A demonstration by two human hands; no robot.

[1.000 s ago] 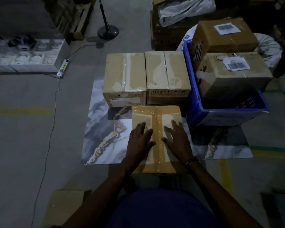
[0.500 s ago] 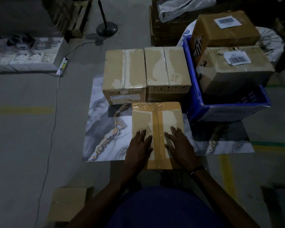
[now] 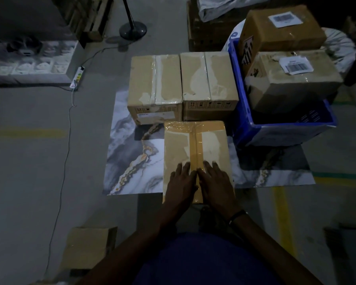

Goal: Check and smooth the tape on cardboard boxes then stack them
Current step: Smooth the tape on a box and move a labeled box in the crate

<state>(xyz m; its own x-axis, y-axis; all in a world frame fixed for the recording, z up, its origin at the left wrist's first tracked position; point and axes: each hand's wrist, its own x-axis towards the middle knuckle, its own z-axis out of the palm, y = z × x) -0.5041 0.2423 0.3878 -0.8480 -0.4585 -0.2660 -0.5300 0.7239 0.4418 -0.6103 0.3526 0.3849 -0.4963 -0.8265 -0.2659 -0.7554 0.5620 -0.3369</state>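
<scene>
A cardboard box (image 3: 179, 147) lies flat on a marble-patterned mat (image 3: 130, 161) in front of me, with a brown tape strip (image 3: 195, 145) running down its middle. My left hand (image 3: 182, 182) and my right hand (image 3: 216, 182) press flat on the near half of its top, side by side, fingers straight, touching along the tape. Behind it stand two taped boxes, one on the left (image 3: 154, 81) and one on the right (image 3: 209, 79).
A blue crate (image 3: 286, 130) at the right holds two labelled boxes (image 3: 292, 85). A small cardboard box (image 3: 86, 249) sits at my near left. A power strip (image 3: 77, 77) with its cable lies on the floor at the left. A fan stand base (image 3: 133, 29) is behind.
Both hands have slid toward me along the box top and come together at the tape; a second ago they were spread apart on either side of it.
</scene>
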